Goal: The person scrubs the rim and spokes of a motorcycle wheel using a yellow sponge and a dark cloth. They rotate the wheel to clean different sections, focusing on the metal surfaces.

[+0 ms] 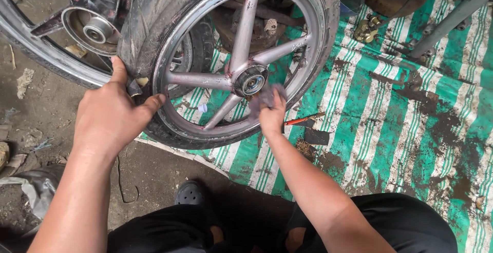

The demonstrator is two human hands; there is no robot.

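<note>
We judged the wheel [241, 53] heavy and stiff, left hand [110, 117] clasping its tyre [149, 22], right hand [271, 114] pinching a rag [263, 98].

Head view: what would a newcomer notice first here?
A silver five-spoke motorcycle wheel with a worn black tyre stands upright at centre. The left hand grips the tyre's edge, while the right hand presses a greyish rag just below the hub. Underneath lies a muddy green-and-white striped tarpaulin, spreading to the right.
</note>
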